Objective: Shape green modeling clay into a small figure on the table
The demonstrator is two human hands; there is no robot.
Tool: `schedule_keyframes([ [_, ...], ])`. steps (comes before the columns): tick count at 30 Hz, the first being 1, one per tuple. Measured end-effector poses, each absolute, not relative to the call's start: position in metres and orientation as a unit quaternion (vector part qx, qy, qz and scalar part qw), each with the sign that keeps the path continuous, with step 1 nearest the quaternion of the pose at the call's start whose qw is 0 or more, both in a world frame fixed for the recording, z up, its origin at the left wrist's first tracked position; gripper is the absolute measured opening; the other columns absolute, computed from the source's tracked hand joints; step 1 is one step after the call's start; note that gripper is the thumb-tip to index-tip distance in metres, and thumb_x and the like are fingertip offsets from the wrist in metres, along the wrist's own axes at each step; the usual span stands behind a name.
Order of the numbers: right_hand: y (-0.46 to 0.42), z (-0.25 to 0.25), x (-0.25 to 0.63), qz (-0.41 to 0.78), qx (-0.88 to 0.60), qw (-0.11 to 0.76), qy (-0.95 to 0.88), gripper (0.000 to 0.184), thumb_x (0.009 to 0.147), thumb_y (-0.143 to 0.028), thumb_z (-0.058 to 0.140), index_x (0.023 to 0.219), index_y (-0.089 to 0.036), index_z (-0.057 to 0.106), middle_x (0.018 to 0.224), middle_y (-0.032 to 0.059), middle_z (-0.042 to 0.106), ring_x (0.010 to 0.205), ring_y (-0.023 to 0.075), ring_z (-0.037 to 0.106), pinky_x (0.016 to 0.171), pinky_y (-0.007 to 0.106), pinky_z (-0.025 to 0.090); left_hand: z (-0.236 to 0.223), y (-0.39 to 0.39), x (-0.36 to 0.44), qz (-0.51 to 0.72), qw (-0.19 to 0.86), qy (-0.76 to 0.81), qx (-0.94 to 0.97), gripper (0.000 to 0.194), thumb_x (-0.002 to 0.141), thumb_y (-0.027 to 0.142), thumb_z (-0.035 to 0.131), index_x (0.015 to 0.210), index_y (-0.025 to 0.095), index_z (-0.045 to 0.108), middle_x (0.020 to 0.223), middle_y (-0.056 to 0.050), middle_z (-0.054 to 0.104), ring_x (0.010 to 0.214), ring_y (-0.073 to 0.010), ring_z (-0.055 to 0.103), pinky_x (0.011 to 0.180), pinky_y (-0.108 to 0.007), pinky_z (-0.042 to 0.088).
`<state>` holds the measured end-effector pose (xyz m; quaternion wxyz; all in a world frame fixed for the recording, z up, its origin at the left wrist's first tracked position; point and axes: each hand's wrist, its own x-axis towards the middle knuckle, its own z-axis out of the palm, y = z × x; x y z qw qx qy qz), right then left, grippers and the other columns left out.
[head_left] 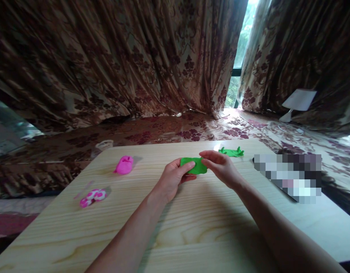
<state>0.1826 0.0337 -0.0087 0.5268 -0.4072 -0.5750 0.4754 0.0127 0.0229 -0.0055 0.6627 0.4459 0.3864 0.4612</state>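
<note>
A flat, roughly rectangular slab of green modelling clay (200, 168) is held up above the middle of the table. My left hand (175, 172) grips its left end, the thumb pressed on top and the fingers underneath. At the right end, my right hand (219, 165) pinches the edge between thumb and fingers. Just beyond my right hand lies another green clay piece (232, 152), flat with upturned prongs at its ends. To the left rests a hollow pink clay piece (124, 165), shaped somewhat like a slipper. Nearer me are rounded pink-and-white spotted clay pieces (93, 196).
A thin pinkish stick (84, 189) lies by the spotted pieces on the wooden table (186, 235). Blurred out at the right edge is a dark-rimmed flat object (289, 180). A clear container (104, 145) stands past the far left corner. Behind are a white lamp (299, 100) and patterned curtains (152, 57).
</note>
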Motion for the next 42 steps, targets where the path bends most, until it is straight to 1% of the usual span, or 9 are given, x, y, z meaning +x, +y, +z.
schedule_keyframes([
  [5,0.032,-0.012,0.178,0.454,-0.399,0.538,-0.588,0.028,0.07,-0.031,0.066,0.093,-0.016,0.066,0.083,0.0054,0.069,0.072,0.0149,0.061,0.067,0.029,0.047,-0.006,0.022,0.015,0.45,0.717,0.372,0.381,0.03,0.068,0.027,0.07,0.095,0.017,0.061,0.089,-0.006,0.068,0.069,-0.0126,0.064,0.066,-0.027,0.054],
  [10,0.03,-0.012,0.173,0.447,-0.387,0.549,-0.591,0.029,0.07,-0.031,0.066,0.095,-0.017,0.066,0.086,0.0059,0.069,0.076,0.016,0.061,0.07,0.03,0.049,-0.006,0.022,0.013,0.433,0.784,0.329,0.3,0.022,0.07,0.024,0.068,0.09,0.017,0.063,0.085,-0.004,0.068,0.067,-0.0122,0.064,0.07,-0.029,0.055],
  [15,0.025,-0.005,0.174,0.369,-0.386,0.523,-0.664,0.02,0.076,-0.029,0.059,0.091,-0.018,0.069,0.086,0.0051,0.064,0.08,0.0157,0.059,0.067,0.026,0.047,-0.007,0.021,0.018,0.454,0.755,0.35,0.316,0.017,0.068,0.015,0.069,0.084,0.015,0.065,0.081,-0.001,0.067,0.071,-0.0113,0.063,0.063,-0.023,0.055],
  [20,0.02,0.002,0.176,0.353,-0.38,0.485,-0.704,0.025,0.084,-0.028,0.049,0.099,-0.021,0.068,0.093,0.0049,0.061,0.084,0.0155,0.056,0.071,0.027,0.045,-0.007,0.023,0.019,0.466,0.732,0.389,0.309,0.015,0.067,0.014,0.069,0.081,0.014,0.064,0.079,-0.003,0.066,0.069,-0.0123,0.063,0.057,-0.022,0.055],
  [25,0.021,0.002,0.18,0.337,-0.357,0.474,-0.731,0.027,0.085,-0.025,0.047,0.104,-0.023,0.066,0.099,0.0047,0.059,0.091,0.016,0.054,0.079,0.029,0.042,-0.008,0.024,0.018,0.477,0.735,0.372,0.305,0.014,0.067,0.016,0.069,0.081,0.016,0.063,0.075,0.0,0.065,0.063,-0.0093,0.062,0.054,-0.019,0.054],
  [30,0.022,0.001,0.179,0.356,-0.351,0.472,-0.726,0.028,0.087,-0.023,0.045,0.105,-0.022,0.065,0.101,0.0051,0.057,0.095,0.016,0.053,0.083,0.03,0.041,-0.008,0.023,0.019,0.477,0.726,0.381,0.318,0.018,0.066,0.018,0.071,0.082,0.015,0.064,0.072,0.0,0.064,0.058,-0.0068,0.06,0.048,-0.015,0.05],
  [36,0.021,0.0,0.18,0.383,-0.338,0.465,-0.723,0.028,0.087,-0.027,0.046,0.105,-0.022,0.066,0.104,0.0055,0.058,0.098,0.0169,0.053,0.086,0.032,0.04,-0.005,0.022,0.018,0.483,0.714,0.396,0.316,0.015,0.066,0.018,0.07,0.08,0.015,0.064,0.071,0.0,0.064,0.059,-0.0075,0.06,0.048,-0.016,0.05],
  [39,0.022,0.001,0.181,0.446,-0.351,0.483,-0.666,0.03,0.085,-0.033,0.048,0.108,-0.022,0.064,0.107,0.0065,0.059,0.1,0.0184,0.054,0.081,0.031,0.045,-0.005,0.023,0.016,0.488,0.699,0.415,0.318,0.018,0.065,0.019,0.071,0.081,0.015,0.064,0.076,-0.001,0.066,0.061,-0.0083,0.06,0.048,-0.016,0.049],
  [42,0.024,-0.001,0.179,0.521,-0.379,0.481,-0.595,0.038,0.08,-0.035,0.054,0.115,-0.021,0.057,0.101,0.0072,0.063,0.089,0.0175,0.058,0.069,0.029,0.048,-0.008,0.025,0.017,0.505,0.702,0.392,0.313,0.021,0.065,0.019,0.071,0.084,0.016,0.064,0.081,-0.002,0.066,0.065,-0.0093,0.061,0.053,-0.018,0.051],
])
